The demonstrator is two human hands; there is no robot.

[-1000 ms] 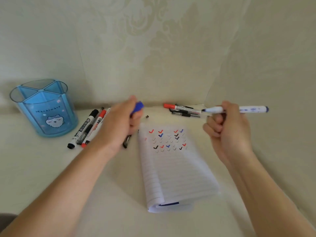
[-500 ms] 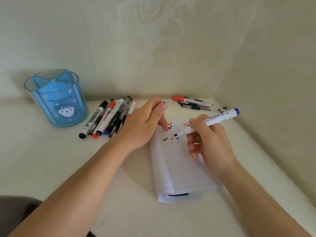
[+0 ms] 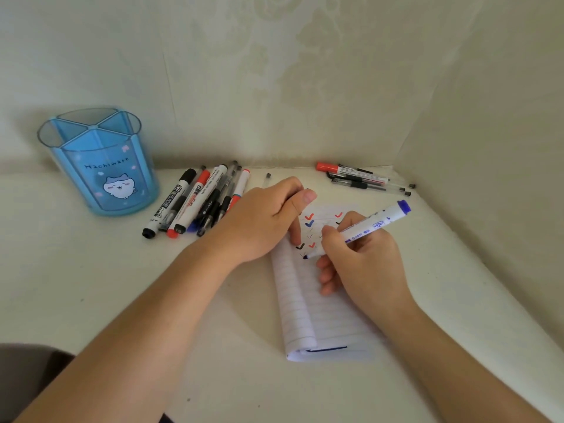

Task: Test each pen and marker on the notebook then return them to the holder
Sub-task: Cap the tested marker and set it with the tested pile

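Note:
A lined notebook [image 3: 305, 315] lies open on the white table, its upper part covered with red, blue and black check marks. My right hand [image 3: 363, 264] grips a white marker [image 3: 375, 224] with a blue end, and its blue tip touches the page below the marks. My left hand [image 3: 262, 221] rests on the notebook's upper left corner with curled fingers and the thumb pressed down. The blue cap it held earlier is almost hidden inside it. The blue translucent pen holder [image 3: 100, 166] stands empty at the far left.
Several markers and pens [image 3: 198, 199] lie in a pile between the holder and my left hand. A red-capped marker and black pens [image 3: 360, 175] lie by the back wall at the right. A small loose cap [image 3: 268, 176] sits behind my left hand. Walls close the back and right.
My right hand brought the uncapped marker down from mid-air and set its tip on the page. My left hand, holding the blue cap, dropped onto the notebook's corner.

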